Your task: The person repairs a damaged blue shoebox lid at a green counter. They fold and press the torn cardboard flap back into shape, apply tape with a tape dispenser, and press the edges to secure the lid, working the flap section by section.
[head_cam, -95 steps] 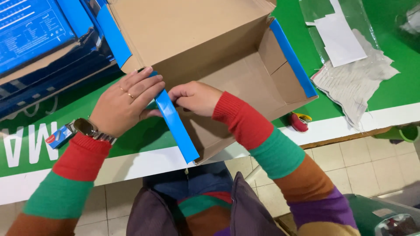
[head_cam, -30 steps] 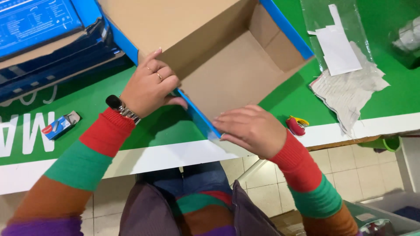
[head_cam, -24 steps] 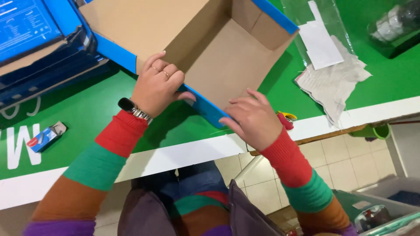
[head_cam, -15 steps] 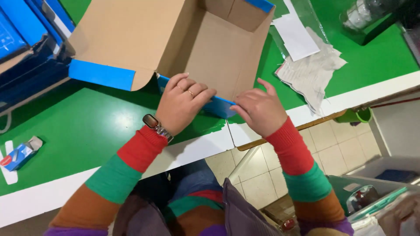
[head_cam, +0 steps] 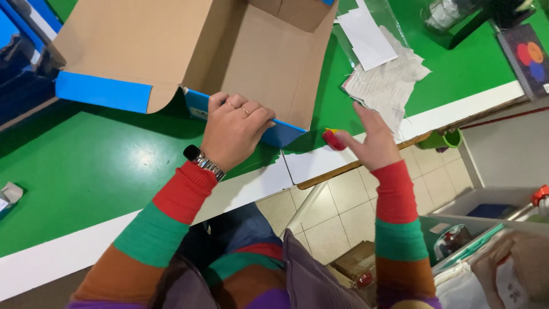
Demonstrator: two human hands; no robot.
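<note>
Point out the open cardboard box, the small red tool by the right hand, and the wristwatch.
cardboard box (head_cam: 269,63), head view, bare inner wall.
red tool (head_cam: 333,139), head view, its red body.
wristwatch (head_cam: 201,161), head view, metal band on left wrist.

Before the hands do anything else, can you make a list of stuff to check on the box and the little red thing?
1. Left hand presses on the cardboard box's blue-edged flap: ok.
2. Right hand touches the small red thing at its fingertips: ok.
3. Firm grip on the red thing: cannot tell.
4. Box lies open, nothing visible inside: ok.
5. Box fully on the green table: ok.
6. Papers lie apart from the box: ok.
</note>
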